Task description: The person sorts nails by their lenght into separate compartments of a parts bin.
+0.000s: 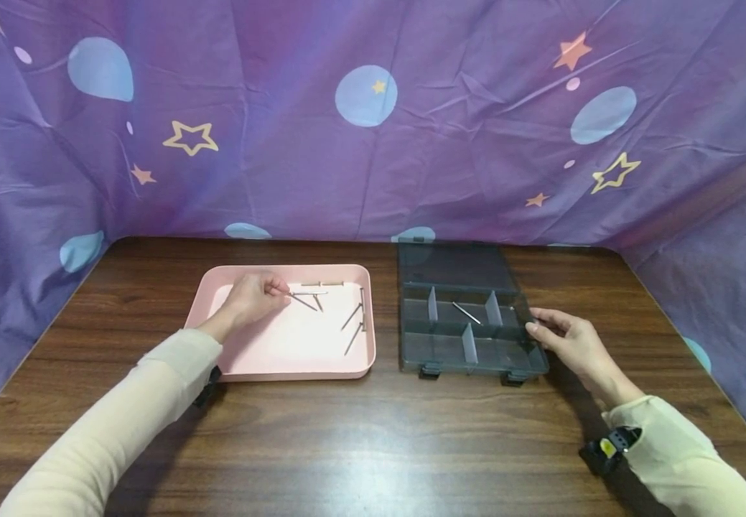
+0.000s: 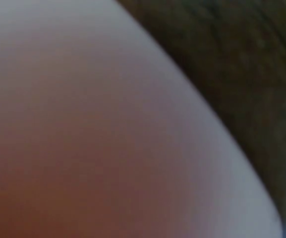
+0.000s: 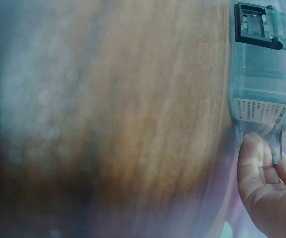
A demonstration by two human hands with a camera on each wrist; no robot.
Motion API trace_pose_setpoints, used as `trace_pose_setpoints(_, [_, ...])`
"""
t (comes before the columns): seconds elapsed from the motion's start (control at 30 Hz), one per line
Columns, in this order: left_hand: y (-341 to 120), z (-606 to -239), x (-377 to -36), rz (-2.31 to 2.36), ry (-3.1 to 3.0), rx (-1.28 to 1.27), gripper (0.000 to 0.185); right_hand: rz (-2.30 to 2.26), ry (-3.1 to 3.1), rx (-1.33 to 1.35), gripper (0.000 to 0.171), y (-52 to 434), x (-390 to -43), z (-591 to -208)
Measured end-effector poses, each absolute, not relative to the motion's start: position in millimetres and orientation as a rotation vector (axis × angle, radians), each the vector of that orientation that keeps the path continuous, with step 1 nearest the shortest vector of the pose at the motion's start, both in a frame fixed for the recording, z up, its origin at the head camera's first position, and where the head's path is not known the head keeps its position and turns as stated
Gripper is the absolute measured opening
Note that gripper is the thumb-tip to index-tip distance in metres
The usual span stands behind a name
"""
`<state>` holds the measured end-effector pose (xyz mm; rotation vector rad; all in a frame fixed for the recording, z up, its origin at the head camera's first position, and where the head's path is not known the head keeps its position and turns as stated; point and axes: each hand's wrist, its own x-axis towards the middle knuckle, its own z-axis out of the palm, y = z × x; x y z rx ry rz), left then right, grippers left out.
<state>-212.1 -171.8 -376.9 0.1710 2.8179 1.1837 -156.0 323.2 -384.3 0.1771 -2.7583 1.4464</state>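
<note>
In the head view, my left hand (image 1: 258,296) is over the pink tray (image 1: 269,365), thumb and fingertips pinching the end of a thin metal nail (image 1: 311,293). Several similar nails (image 1: 353,339) lie scattered toward the tray's right side. My right hand (image 1: 573,345) grips the right edge of a dark see-through compartment box (image 1: 434,357), whose lid (image 1: 453,264) stands open at the back. One nail (image 1: 467,313) lies in its back middle compartment. The right wrist view has the hand's fingers (image 3: 252,161) at the box's corner. Blurred skin fills most of the left wrist view.
Both containers stand side by side on a brown wooden table (image 1: 321,438), a narrow strip of wood between them. Two black latches (image 1: 430,370) hang at the box's front. A purple curtain (image 1: 295,165) with stars surrounds the table's back and sides.
</note>
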Motion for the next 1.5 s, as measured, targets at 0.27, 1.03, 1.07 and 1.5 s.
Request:
trace_pose_setpoints(0.27, [-167.8,-378.4,-212.0,1.178,2.823,0.172,0.018,1.440,-2.769,0.166,0.047,322.7,-155.0,-384.5])
trace_pose_setpoints(1.03, [-169.0,-372.9,-206.9,1.026,2.835,0.303,0.006,1.457,-2.754,0.168,0.047,321.7,-154.9,-383.2])
trace_pose_setpoints(1.07, [-169.4,-373.1,-206.7,1.023,2.834,0.314,0.006,1.463,-2.751,0.170,0.046,321.6,-154.8,-383.4])
trace_pose_setpoints(1.5, [-171.2,-372.7,-199.3,1.057,2.782,0.363,0.009,1.476,-2.755,0.176,0.048,323.5,-156.5,-384.6])
